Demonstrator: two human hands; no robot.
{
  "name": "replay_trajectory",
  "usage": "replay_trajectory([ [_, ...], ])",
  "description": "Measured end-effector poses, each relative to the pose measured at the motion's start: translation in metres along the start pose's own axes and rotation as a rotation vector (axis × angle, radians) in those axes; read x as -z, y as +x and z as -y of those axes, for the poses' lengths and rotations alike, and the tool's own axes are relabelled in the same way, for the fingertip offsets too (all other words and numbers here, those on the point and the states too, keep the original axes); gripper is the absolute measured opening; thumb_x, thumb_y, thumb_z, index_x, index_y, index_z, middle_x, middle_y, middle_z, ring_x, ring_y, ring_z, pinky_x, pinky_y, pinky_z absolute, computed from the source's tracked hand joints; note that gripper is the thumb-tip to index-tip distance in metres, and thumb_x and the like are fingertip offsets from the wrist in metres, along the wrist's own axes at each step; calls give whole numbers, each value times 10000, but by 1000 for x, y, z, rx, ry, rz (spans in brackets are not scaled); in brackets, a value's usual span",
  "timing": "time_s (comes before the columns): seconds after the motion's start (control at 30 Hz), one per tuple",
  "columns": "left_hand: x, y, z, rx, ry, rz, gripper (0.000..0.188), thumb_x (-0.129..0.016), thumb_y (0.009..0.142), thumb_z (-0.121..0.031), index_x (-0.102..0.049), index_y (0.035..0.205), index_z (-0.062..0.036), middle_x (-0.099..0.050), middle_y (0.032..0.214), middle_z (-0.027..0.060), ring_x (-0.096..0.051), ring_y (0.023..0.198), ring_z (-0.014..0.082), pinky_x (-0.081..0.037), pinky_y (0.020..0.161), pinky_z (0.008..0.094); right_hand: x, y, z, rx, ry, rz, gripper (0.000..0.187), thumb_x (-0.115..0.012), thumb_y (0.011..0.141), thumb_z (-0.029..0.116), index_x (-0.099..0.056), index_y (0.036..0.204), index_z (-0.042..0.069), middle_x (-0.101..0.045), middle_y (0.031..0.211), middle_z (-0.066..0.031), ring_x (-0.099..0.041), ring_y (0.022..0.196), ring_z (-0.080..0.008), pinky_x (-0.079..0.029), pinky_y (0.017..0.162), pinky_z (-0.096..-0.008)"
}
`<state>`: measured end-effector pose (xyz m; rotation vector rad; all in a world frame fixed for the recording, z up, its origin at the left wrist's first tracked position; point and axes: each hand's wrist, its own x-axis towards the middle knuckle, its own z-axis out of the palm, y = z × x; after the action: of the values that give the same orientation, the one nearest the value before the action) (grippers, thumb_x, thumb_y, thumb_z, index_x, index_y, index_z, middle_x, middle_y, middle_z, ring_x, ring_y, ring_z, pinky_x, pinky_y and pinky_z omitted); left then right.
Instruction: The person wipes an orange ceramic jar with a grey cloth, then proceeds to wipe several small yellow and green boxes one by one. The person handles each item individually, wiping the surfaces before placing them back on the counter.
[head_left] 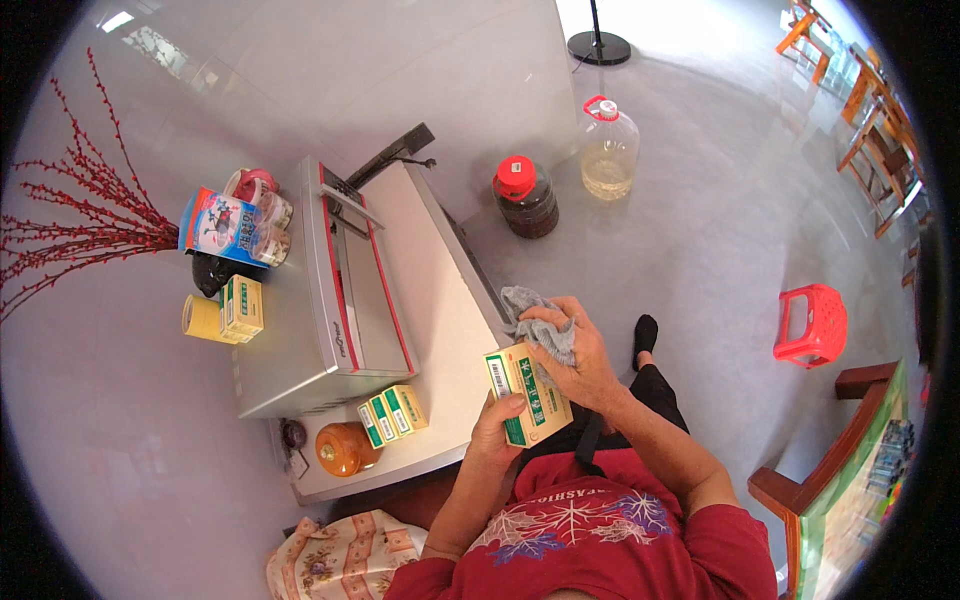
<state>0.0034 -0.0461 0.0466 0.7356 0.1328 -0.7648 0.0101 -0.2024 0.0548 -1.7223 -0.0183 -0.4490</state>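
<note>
My left hand (pixel 490 430) grips a cream and green cardboard box (pixel 545 412) by its lower left side, the thumb across its front. Closed around a crumpled grey cloth (pixel 528 302), my right hand (pixel 588 368) is at the box's upper right, with the cloth against or just above it; I cannot tell which. Several similar boxes (pixel 392 415) stand in a row on the white counter (pixel 445 330) to the left, beside an orange-brown round jar (pixel 345 449).
A silver appliance (pixel 290 330) stands on the counter, carrying more boxes (pixel 243 308), a blue-white packet (pixel 218 228) and small tubs. On the floor are a dark red-lidded jar (pixel 527 200), a large clear bottle (pixel 608 155) and a red stool (pixel 812 325). A wooden-framed table (pixel 800 490) lies right.
</note>
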Motion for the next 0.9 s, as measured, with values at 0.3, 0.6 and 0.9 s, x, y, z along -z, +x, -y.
replay_trajectory([
  [0.3,-1,-10,-17,9,511,51,808,-730,514,35,-404,1250,-34,-565,1101,79,-578,1000,212,-492,835,369,34,0,27,318,-3,462,378,-722,628,66,-671,996,135,-531,1117,-90,-474,979,-307,-408,869,-403],
  [0.6,-4,-10,-17,-159,612,177,821,-807,532,13,-446,1269,-18,-567,1109,36,-521,1028,129,-433,862,296,25,-12,23,-309,481,295,262,-678,743,131,-662,1004,149,-548,1081,-98,-496,1010,-289,-421,876,-360],
  [0.9,-5,-12,-19,-247,1015,277,976,-793,537,18,-288,1366,-86,-431,1302,61,-431,1194,204,-382,991,361,37,-1,52,486,-113,617,324,-706,672,211,-635,985,168,-549,1053,-82,-504,949,-299,-446,816,-382],
])
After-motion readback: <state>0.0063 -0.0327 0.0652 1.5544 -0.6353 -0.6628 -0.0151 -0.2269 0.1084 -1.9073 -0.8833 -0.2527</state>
